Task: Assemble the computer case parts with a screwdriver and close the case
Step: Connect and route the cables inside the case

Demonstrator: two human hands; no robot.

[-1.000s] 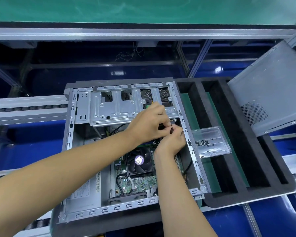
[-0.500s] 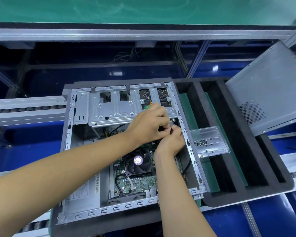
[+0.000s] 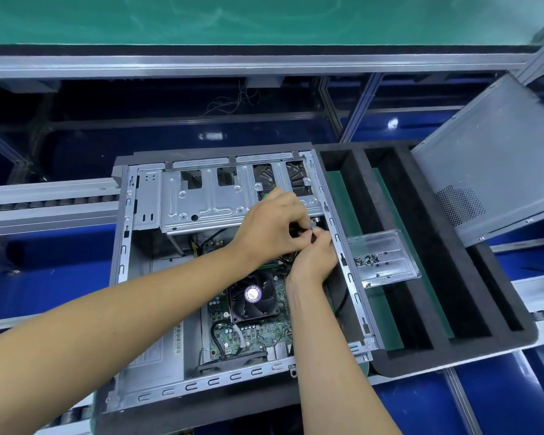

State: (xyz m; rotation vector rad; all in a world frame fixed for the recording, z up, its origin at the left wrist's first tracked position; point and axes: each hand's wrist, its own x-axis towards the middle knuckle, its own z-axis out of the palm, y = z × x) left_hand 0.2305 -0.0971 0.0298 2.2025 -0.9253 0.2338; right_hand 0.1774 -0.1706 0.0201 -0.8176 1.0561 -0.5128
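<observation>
While the case [image 3: 123,277] lay open on its side, my left hand [image 3: 269,229] and right hand [image 3: 314,255] pinched something small by its drive cage [image 3: 220,199]; screws [image 3: 366,260] waited beside, side panel [image 3: 490,158] still off.

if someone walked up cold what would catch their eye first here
First, the two hands: the left hand and right hand meet fingertip to fingertip over a small part near the right rail of the open computer case, just below its drive cage. Next, the purple-labelled CPU fan mid-case, and the clear tray of screws on the black foam to the right, with the removed side panel leaning beyond it.
</observation>
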